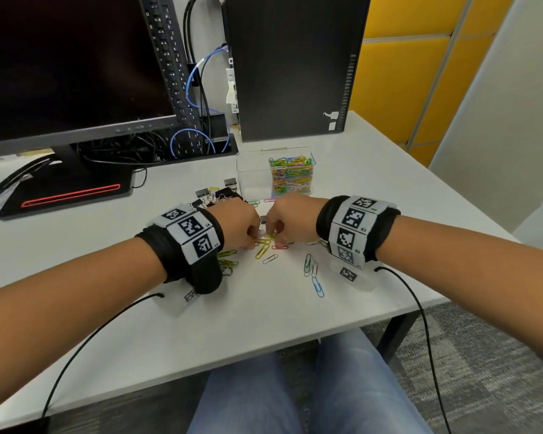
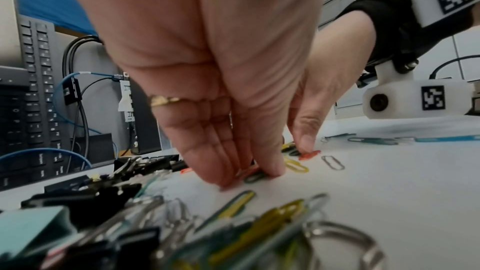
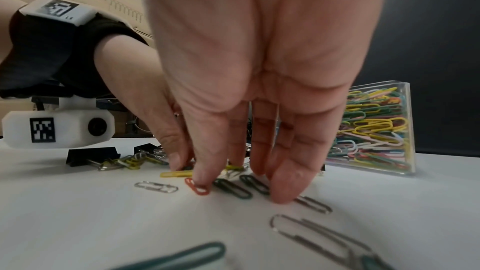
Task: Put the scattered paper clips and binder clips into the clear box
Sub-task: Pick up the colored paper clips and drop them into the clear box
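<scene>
Coloured paper clips [image 1: 263,251] lie scattered on the white table [image 1: 201,324]. My left hand [image 1: 253,241] and right hand [image 1: 275,233] meet over them, fingers pointing down. In the left wrist view the left hand [image 2: 249,178] touches the table with straight fingers and thumb around a dark clip [image 2: 255,177]. The right hand [image 3: 241,190] presses its thumb on a red clip [image 3: 197,189], its fingers beside dark green clips [image 3: 232,189]. The clear box [image 1: 253,177] stands just behind the hands, its right half full of clips. Black binder clips [image 1: 223,194] lie left of it.
A monitor [image 1: 69,64], an upright keyboard [image 1: 173,57], cables [image 1: 198,89] and a black computer tower [image 1: 295,67] fill the back of the table. More clips, one blue [image 1: 318,286], lie near my right wrist. The table's edge runs close on the right.
</scene>
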Demonstrator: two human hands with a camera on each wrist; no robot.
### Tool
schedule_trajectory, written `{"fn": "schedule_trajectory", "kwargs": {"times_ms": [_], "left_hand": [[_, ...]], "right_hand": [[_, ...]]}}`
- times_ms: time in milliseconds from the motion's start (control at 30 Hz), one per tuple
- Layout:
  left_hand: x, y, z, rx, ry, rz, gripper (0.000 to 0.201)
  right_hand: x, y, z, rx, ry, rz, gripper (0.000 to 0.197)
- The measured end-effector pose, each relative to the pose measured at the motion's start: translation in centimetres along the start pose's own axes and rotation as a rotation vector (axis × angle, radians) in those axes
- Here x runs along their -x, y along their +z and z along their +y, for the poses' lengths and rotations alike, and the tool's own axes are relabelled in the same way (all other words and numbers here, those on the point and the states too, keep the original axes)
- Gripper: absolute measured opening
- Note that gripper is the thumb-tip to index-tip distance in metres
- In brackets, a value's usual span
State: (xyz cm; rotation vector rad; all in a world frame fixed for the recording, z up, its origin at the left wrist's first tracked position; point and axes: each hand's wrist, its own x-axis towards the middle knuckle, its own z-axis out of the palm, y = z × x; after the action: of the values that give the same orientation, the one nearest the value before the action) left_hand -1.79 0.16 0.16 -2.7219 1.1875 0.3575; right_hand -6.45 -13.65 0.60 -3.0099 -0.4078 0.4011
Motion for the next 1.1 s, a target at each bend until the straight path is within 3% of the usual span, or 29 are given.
{"fn": "schedule_trajectory", "kwargs": {"times_ms": [167,400,533,767,1100], "left_hand": [[-0.1,0.2,0.1,0.043,0.025,0.008,0.018],[0.2,0.2,1.1,0.028,0.026,-0.025,0.031],[0.1,0.1,1.6,0.05,0.02,-0.008,0.024],[0.1,0.4,2.3,0.074,-0.023,-0.098,0.015],[-0.2,0.3,1.5,0.122,0.072,-0.049,0.005]], "right_hand": [[0.2,-0.1,0.3,-0.004,0.018,0.01,0.026],[0.4,0.2,-0.1,0.034,0.037,-0.002,0.025],[0.2,0.3,-0.2,0.07,0.014,0.026,0.023],[0.5,0.7,-0.3,0.012,0.095,0.013,0.022],[0.6,0.3,1.0,-0.127,0.136,0.056,0.021]]}}
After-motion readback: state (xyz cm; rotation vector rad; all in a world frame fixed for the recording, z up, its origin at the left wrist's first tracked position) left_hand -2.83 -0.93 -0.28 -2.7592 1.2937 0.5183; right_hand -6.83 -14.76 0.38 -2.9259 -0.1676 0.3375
